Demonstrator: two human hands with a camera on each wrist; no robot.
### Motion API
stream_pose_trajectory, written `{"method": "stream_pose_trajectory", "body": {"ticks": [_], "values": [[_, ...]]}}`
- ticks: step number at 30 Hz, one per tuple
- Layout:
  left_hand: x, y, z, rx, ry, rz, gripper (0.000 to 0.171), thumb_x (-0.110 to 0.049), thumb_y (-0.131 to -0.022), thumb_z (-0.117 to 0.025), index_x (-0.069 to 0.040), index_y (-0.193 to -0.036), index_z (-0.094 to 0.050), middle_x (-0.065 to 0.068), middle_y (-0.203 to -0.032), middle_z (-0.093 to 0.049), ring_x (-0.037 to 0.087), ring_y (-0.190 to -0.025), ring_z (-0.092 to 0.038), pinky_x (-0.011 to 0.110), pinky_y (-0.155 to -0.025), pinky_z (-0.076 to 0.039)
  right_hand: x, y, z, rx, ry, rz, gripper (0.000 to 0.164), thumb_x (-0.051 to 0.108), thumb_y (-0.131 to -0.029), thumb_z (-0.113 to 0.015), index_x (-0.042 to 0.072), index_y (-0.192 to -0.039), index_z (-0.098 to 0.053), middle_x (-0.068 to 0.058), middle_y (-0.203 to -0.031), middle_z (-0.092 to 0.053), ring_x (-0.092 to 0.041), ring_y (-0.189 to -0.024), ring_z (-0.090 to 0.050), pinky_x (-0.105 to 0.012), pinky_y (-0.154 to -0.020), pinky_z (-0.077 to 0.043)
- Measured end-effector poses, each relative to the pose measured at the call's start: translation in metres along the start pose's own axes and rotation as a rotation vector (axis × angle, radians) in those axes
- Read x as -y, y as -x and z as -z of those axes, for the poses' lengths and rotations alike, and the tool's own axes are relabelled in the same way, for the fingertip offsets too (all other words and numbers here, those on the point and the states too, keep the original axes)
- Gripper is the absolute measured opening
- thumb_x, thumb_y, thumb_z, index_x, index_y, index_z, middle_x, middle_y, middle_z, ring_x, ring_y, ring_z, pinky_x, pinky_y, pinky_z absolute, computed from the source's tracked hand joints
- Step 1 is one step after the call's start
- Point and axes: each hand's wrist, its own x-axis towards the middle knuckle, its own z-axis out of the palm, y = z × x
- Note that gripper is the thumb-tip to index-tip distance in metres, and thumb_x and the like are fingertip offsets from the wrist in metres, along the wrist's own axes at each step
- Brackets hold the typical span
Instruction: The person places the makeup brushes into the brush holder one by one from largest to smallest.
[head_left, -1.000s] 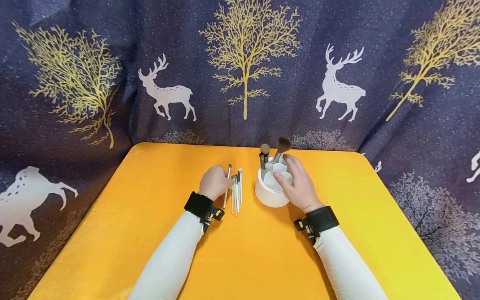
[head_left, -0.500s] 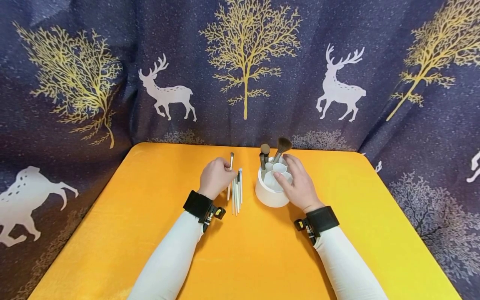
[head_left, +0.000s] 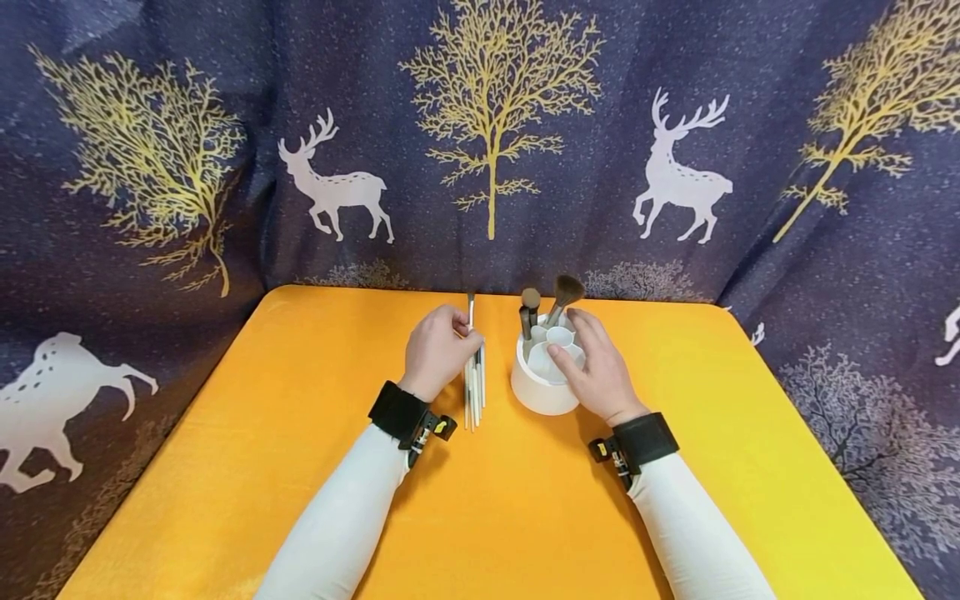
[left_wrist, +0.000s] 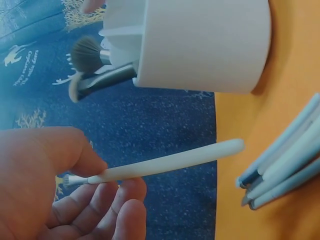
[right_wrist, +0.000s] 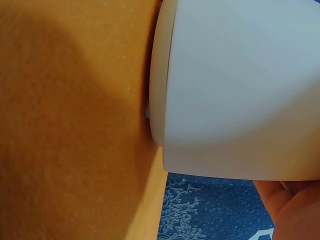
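Note:
Between thumb and fingertips, my left hand (head_left: 438,354) pinches a slim makeup brush (left_wrist: 165,165) with a white handle. In the left wrist view its small bristle end lies by the fingers and the handle's rounded end points toward the table. Several more makeup brushes (head_left: 474,404) lie side by side on the table below that hand. To their right stands a round white brush holder (head_left: 546,394) with inner compartments. My right hand (head_left: 602,367) holds it at the right side, thumb over the rim. Three dark-headed brushes, one of them fluffy (head_left: 568,290), stand in its back compartments.
An orange cloth covers the table (head_left: 510,517). Behind it hangs a dark blue curtain (head_left: 450,183) printed with trees and white deer, close to the table's back edge. Both wrists wear black straps (head_left: 399,414) with small cameras.
My left hand has lifted one brush off the table and carried it slightly right and away, above the other brushes. My right hand and the holder have stayed in place.

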Motion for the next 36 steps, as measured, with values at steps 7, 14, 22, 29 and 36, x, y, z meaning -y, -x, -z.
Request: {"method": "stream_pose_trajectory", "body": {"ticks": [7,14,22,29,36], "values": [[-0.01,0.002,0.003,-0.038,0.032,-0.042,0.015,-0.029,-0.084,-0.063,-0.019,-0.094,-0.059,-0.008,-0.083,-0.058,0.011,-0.068,-0.051,0.031,-0.06,-0.042,-0.001,0.001,0.0,0.001,0.001,-0.005,0.067,0.053,-0.098,-0.052,0.01,-0.148,-0.04,-0.008,-0.151,-0.038,-0.025,-0.131,-0.043,-0.05,-0.103,-0.038],[-0.013,0.002,0.003,-0.066,0.035,-0.05,0.013,-0.028,-0.085,-0.062,-0.018,-0.093,-0.06,-0.008,-0.082,-0.058,0.01,-0.067,-0.051,0.031,-0.059,-0.042,0.0,0.001,0.001,0.005,0.005,-0.011,0.068,0.053,-0.098,-0.052,0.01,-0.149,-0.04,-0.005,-0.153,-0.036,-0.025,-0.131,-0.043,-0.049,-0.104,-0.038],[-0.015,0.003,0.003,-0.114,0.086,-0.088,0.013,-0.029,-0.087,-0.064,-0.018,-0.094,-0.059,-0.009,-0.083,-0.057,0.007,-0.071,-0.054,0.03,-0.062,-0.044,0.0,0.001,0.001,0.005,0.001,-0.004,0.067,0.051,-0.098,-0.054,0.009,-0.148,-0.04,-0.009,-0.152,-0.037,-0.027,-0.13,-0.044,-0.051,-0.103,-0.039],[-0.018,0.003,0.003,-0.175,0.181,-0.128,0.015,-0.028,-0.088,-0.067,-0.017,-0.097,-0.06,-0.008,-0.087,-0.06,0.008,-0.078,-0.056,0.03,-0.07,-0.046,0.001,0.0,0.002,0.008,-0.005,-0.01,0.068,0.052,-0.098,-0.053,0.009,-0.149,-0.04,-0.007,-0.153,-0.036,-0.026,-0.131,-0.043,-0.051,-0.103,-0.039],[-0.022,0.003,0.003,-0.215,0.304,-0.195,0.015,-0.025,-0.09,-0.068,-0.016,-0.099,-0.06,-0.008,-0.091,-0.06,0.006,-0.081,-0.058,0.033,-0.071,-0.049,0.0,0.001,0.001,-0.006,-0.008,0.003,0.067,0.052,-0.098,-0.053,0.008,-0.148,-0.041,-0.012,-0.151,-0.038,-0.027,-0.129,-0.045,-0.052,-0.102,-0.04]]}}
